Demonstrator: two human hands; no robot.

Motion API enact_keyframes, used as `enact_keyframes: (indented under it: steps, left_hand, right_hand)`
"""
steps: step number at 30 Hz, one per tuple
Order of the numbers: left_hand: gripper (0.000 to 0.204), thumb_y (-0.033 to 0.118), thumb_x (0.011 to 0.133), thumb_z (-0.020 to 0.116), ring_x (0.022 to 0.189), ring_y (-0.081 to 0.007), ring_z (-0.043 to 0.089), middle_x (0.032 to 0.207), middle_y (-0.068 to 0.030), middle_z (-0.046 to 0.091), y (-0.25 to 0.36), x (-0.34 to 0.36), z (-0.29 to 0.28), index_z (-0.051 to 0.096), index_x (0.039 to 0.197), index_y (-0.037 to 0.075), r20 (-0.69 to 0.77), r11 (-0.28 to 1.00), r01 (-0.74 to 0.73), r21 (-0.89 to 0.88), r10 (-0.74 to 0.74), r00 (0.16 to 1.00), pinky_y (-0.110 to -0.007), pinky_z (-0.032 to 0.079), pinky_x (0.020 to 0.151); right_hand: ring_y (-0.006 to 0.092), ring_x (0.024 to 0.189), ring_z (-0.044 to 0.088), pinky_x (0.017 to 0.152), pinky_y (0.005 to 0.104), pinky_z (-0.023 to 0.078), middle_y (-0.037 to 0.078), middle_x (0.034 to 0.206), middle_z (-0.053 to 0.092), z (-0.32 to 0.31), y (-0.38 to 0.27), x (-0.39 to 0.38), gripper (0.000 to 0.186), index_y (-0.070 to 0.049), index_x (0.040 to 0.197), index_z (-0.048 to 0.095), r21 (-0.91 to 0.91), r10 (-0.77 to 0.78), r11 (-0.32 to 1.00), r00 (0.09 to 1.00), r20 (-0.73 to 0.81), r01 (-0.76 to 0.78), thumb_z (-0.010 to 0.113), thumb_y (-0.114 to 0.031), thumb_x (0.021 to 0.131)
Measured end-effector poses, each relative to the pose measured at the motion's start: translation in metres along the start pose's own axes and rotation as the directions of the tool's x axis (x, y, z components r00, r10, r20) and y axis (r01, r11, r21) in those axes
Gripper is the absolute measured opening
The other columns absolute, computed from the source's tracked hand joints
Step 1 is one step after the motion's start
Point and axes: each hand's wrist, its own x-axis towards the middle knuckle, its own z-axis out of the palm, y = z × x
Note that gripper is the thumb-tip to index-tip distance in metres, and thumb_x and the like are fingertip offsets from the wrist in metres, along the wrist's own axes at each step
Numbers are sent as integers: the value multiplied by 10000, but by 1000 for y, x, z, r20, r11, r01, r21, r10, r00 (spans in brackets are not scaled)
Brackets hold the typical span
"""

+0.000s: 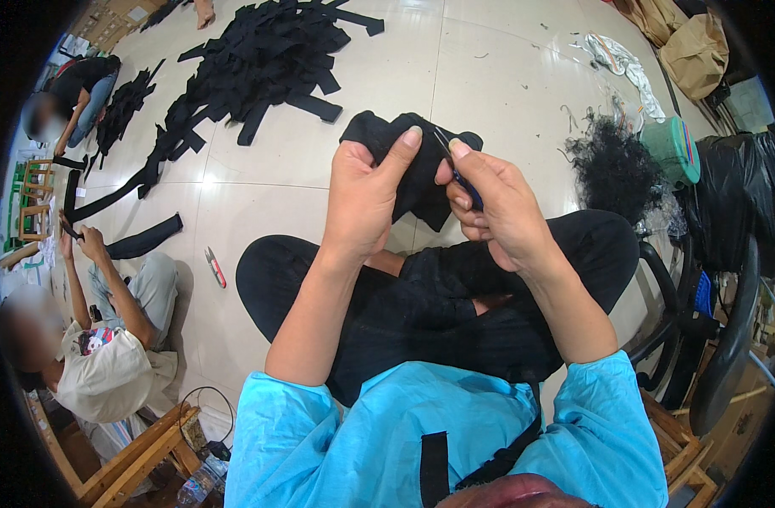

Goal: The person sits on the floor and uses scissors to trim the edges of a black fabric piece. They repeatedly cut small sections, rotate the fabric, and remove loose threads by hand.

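Shirt (387,398) is filling near side; left hand (353,199) is pinching cloth (419,184), likely steadying it; right hand (506,212), fingers curled, is gripping snips (467,190).

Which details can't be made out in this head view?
In the head view:
Left hand: fingertips, bar the thumb's, hidden behind the black cloth.
Blue tool: grip mostly covered by the right hand.
Thread pile: single strands too fine.
Two co-workers: faces blurred.
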Motion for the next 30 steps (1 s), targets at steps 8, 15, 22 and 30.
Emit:
enact_keyframes:
  steps: [8, 15, 22, 30]
  left_hand:
    - [155, 119, 1050, 662, 770, -86, 696, 899, -54, 758, -8, 1, -4, 708, 974, -8, 15, 995, -55, 80, 54, 998, -249, 578, 703]
    - [169, 118, 1067, 622, 844, -145, 738, 958, -94, 762, -2, 2, -6, 691, 1022, -29, -54, 994, 42, -100, -48, 997, -299, 616, 778]
    - [188, 139, 1056, 634, 928, -205, 758, 1038, -142, 762, 1, 2, -11, 687, 1090, -38, -85, 925, 191, -328, -230, 969, -359, 644, 858]
    - [188, 151, 1009, 735, 858, -158, 747, 959, -105, 770, -10, 3, -7, 713, 1048, -31, -140, 988, 119, -95, -131, 981, -308, 607, 798]
  right_hand:
    - [0, 484, 310, 415, 190, 222, -92, 648, 424, -1, -2, 1, 386, -100, 871, 596, 41, 48, 998, 999, -13, -48, 552, -403, 1107]
    - [3, 517, 344, 424, 184, 266, -60, 698, 446, -6, -13, -4, 412, -53, 988, 611, 137, -87, 987, 995, 50, 79, 496, -425, 1123]
    - [11, 537, 374, 443, 177, 303, -46, 715, 456, -20, -21, 1, 431, -11, 1051, 612, 79, -276, 957, 960, -55, 279, 451, -401, 1137]
    - [8, 531, 383, 441, 175, 302, -49, 712, 471, -18, -19, -2, 429, -19, 1050, 617, 69, -266, 961, 964, -27, 267, 472, -415, 1127]
